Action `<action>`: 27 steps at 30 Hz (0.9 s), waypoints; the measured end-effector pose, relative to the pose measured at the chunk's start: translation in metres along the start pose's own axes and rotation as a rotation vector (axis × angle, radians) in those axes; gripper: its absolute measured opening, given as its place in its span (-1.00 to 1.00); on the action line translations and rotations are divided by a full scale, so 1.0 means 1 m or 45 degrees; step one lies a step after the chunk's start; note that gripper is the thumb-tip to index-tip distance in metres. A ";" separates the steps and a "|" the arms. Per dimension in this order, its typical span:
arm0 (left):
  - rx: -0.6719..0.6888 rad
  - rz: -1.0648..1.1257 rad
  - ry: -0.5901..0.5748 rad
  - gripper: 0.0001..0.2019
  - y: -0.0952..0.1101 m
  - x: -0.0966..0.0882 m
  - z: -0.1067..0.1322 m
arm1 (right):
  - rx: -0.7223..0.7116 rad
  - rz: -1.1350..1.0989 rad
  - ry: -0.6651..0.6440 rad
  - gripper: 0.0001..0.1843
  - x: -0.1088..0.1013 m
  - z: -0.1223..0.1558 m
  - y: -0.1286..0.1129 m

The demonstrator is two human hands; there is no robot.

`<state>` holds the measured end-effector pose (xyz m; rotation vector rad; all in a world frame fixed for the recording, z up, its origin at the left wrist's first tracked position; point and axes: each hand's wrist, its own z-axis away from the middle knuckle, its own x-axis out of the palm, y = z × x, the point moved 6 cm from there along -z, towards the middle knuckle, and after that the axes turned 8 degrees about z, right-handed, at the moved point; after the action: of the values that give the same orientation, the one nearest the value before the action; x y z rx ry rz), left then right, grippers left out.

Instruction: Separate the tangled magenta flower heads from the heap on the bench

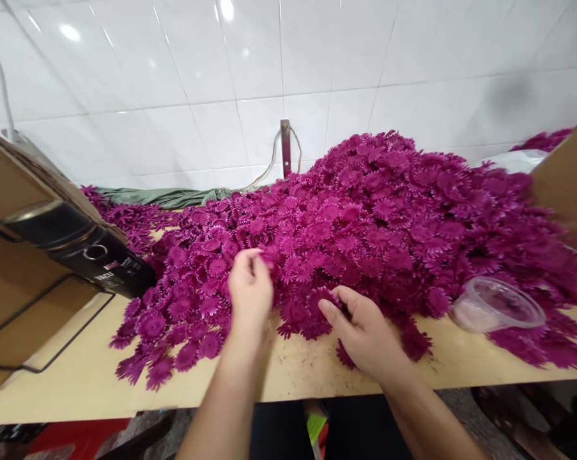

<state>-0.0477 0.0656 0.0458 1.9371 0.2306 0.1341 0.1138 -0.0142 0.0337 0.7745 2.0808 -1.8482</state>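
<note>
A large heap of purple artificial flower heads (346, 217) with fringed petals is spread over the table. My left hand (250, 287) is at the heap's front middle, thumb and fingers pinched on a small purple flower piece (268, 257), partly blurred against the pile. Lower and to the right, my right hand (362, 329) pinches the edge of a round purple flower head (321, 305) between thumb and forefinger. The curled fingers hide part of its underside. Loose flower heads (415, 342) lie beside my right wrist.
A black bottle (94, 255) stands at the left by a cardboard box (15, 281) and a thin black wire frame (53, 367). A clear plastic tub (503, 305) lies tilted among flowers at the right. White tiles (259, 57) rise behind the pale table (62, 399).
</note>
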 end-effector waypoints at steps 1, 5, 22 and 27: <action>0.007 0.005 0.096 -0.91 -0.002 -0.014 -0.010 | 0.011 -0.005 0.014 -0.66 -0.003 0.001 0.003; 0.184 -0.269 -0.054 -0.87 -0.001 -0.034 -0.027 | 0.097 -0.062 0.083 -0.57 -0.013 -0.002 0.017; 0.012 -0.127 -0.568 -0.85 0.008 0.045 0.053 | -0.023 -0.135 0.027 -0.77 0.001 -0.003 0.014; 0.011 -0.135 -0.489 -0.81 0.012 0.052 0.051 | -0.104 0.047 0.175 -0.76 -0.001 -0.001 -0.002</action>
<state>0.0148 0.0265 0.0368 1.9119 0.0770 -0.3074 0.1137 -0.0139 0.0366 0.9361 2.1938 -1.7235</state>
